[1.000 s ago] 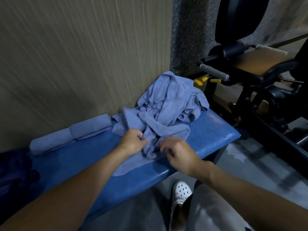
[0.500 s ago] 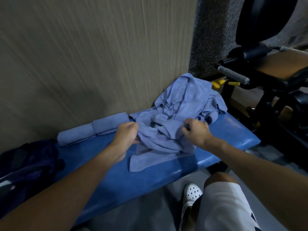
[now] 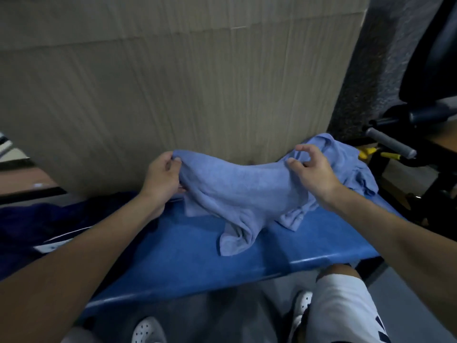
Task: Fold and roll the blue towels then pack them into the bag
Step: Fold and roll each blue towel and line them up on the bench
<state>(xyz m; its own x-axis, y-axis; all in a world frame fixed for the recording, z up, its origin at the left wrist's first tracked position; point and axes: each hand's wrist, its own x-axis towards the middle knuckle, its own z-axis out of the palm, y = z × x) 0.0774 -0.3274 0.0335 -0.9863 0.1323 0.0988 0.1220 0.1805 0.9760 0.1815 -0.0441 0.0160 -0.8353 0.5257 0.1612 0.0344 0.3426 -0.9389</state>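
1. Beige ribbed wall panelling (image 3: 197, 82) backs a blue padded bench (image 3: 188, 258) that runs across the view.
2. The left hand (image 3: 162, 175) grips one upper corner of a light blue towel (image 3: 237, 189), with its fingers curled round the cloth.
3. The right hand (image 3: 312, 173) pinches the opposite upper corner. The two hands are well apart, and the towel's top edge is stretched between them.
4. The towel is held up above the bench. Its lower part sags, and a bunched tail rests on the pad near the front edge.
5. Just behind the right hand, a crumpled pile of towels (image 3: 346, 157) lies at the bench's right end against the wall.
6. A dark blue bag (image 3: 49, 224) sits at the bench's left end, beyond the left forearm. I cannot tell whether its mouth is open.
7. A black gym machine (image 3: 432, 82) with a grey handle (image 3: 388, 142) stands to the right.
8. White shorts (image 3: 346, 308) and a white perforated shoe (image 3: 148, 330) show below the bench.
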